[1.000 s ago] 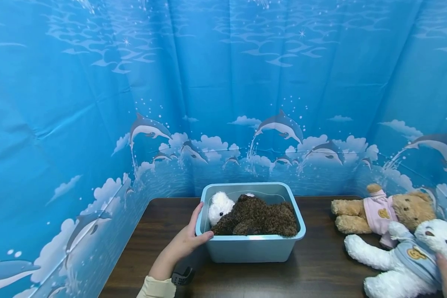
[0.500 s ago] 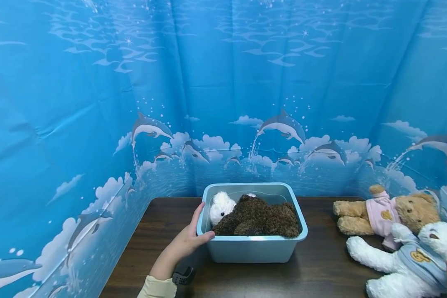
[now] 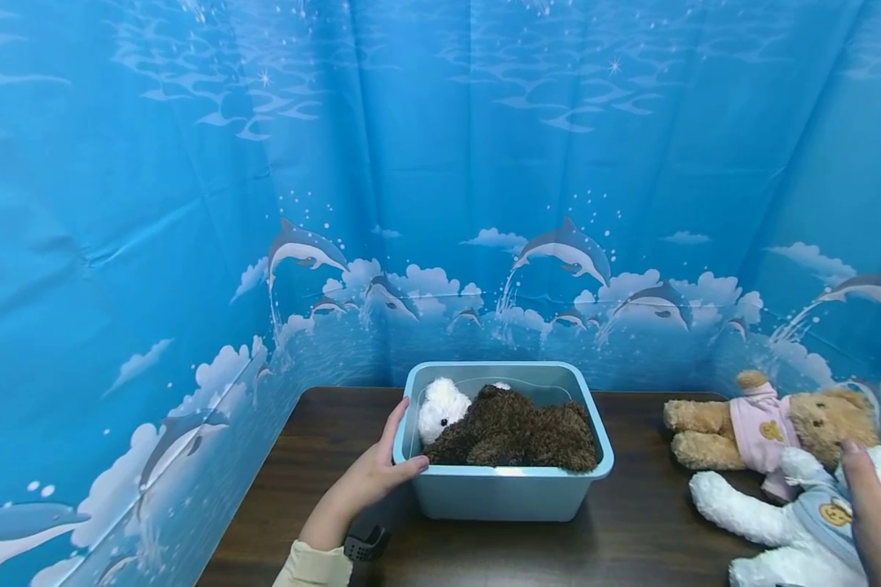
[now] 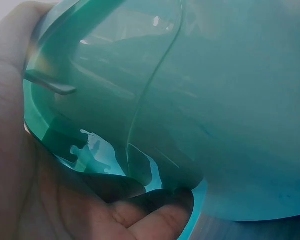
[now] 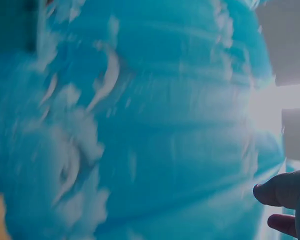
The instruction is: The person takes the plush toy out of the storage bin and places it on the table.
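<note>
A light blue plastic bin (image 3: 506,472) stands on the dark wooden table (image 3: 338,440). Inside it lie a brown curly plush (image 3: 517,428) and a white plush (image 3: 440,405). My left hand (image 3: 385,469) grips the bin's front left corner, thumb over the rim; the left wrist view shows the bin wall (image 4: 200,100) against the palm. At the far right my right hand (image 3: 875,514) hovers over or touches the head of a white bear in a blue shirt (image 3: 774,522). Its fingertips (image 5: 285,189) show nothing between them. A tan bear in a pink shirt (image 3: 771,424) lies just behind.
A blue dolphin-print backdrop (image 3: 484,204) encloses the table on the left, back and right. The two bears lie close against the right side of the backdrop.
My right hand has risen from the white bear's body to its head. The left hand and the bin have not moved.
</note>
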Motion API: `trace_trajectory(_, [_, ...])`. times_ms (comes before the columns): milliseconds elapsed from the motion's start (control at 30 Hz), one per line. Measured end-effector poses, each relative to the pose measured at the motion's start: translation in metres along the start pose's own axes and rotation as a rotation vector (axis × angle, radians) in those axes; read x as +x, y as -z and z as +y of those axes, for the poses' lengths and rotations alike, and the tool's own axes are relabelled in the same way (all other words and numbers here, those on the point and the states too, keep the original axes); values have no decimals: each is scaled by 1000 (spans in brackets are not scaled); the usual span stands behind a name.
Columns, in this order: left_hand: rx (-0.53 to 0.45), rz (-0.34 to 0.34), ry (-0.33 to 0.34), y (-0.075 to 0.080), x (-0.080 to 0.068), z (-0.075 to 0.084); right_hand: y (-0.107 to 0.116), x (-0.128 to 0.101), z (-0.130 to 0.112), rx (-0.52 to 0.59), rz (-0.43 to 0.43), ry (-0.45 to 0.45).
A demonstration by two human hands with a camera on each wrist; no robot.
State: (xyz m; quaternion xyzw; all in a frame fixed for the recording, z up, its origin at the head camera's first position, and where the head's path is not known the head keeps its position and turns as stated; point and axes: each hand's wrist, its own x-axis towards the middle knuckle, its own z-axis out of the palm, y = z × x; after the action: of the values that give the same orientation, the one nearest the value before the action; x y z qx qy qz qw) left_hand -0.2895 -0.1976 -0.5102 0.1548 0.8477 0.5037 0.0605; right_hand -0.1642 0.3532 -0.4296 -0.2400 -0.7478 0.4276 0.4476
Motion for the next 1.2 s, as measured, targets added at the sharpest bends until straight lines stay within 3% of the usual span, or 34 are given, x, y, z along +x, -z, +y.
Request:
trace_trajectory(33, [1,-1,-1,0,0,0,-3,-2,-14,-15,56,45])
trace_trajectory(100, [-2,-4,-5,0,1,0,-12,0,-30,5,51,157])
trace_trajectory(300, [-13,-10,-13,0,1,1,-37,6,-62,88,-189,193])
trace_trajectory(467, [-12,-12,-5,-1,1,-1,-61,11,-73,160,-468,331])
trace_trajectory(667, [-13,1,-9,-1,1,-3,-100,14,-89,275,-892,343])
trace_trajectory(767, [-14,3,-9,-1,2,-4,-120,12,-94,248,-1032,377])
trace_trajectory(900, [-15,-2,-9,-1,2,-4,-141,10,-94,169,-1155,407])
trace_trajectory(1200, [-26,-8,-10,0,3,-3,-165,1,-95,25,-1402,484])
